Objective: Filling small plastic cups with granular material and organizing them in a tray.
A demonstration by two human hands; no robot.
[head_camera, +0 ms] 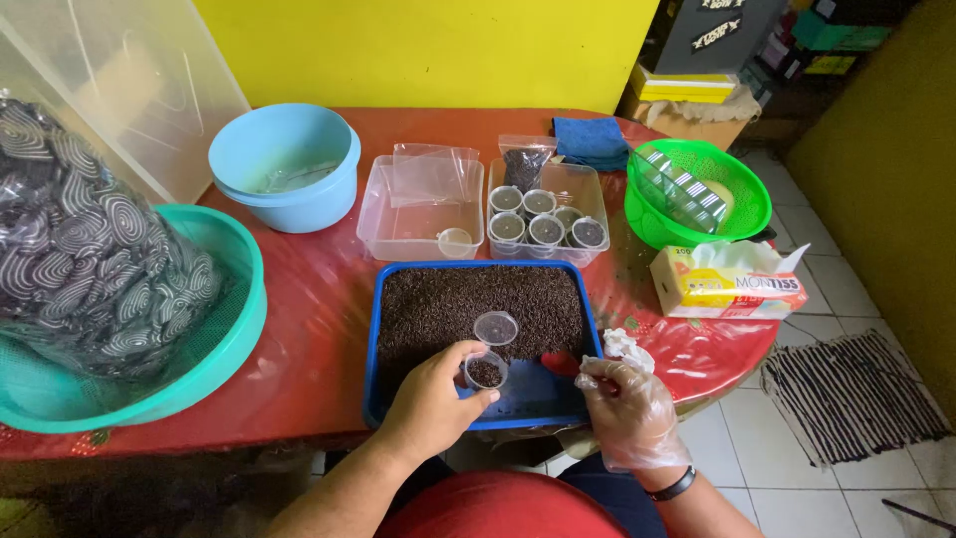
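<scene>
- The left hand (430, 397), bare, curls its fingers and thumb around a small clear plastic cup (485, 372) and holds it upright over the near part of a blue tray (374, 339); the cup has a shallow layer of dark grains at its bottom.
- The right hand (627, 408) wears a thin clear plastic glove and pinches a small red scoop (561, 363) between fingertips and thumb, just beside the cup, over the bare blue corner of the tray.
- The blue tray sits on a red table (319, 289) near the front edge and is spread with dark brown grains (448, 304) over most of its floor.
- A round clear lid (496, 327) lies on the grains, just behind the held cup.
- A crumpled white tissue (625, 347) lies at the tray's right edge.
- Behind the tray stand two clear rectangular containers: the left container (398, 234) holds plastic bags and one empty cup, the right container (594, 204) holds several lidded filled cups and a bag of dark grains.
- Farther off are a light blue bowl (289, 164), a green basket (697, 194), a tissue box (722, 284) and a folded blue cloth (593, 141).
- At the left, a teal basin (209, 349) holds a bag of striped dark pieces.
</scene>
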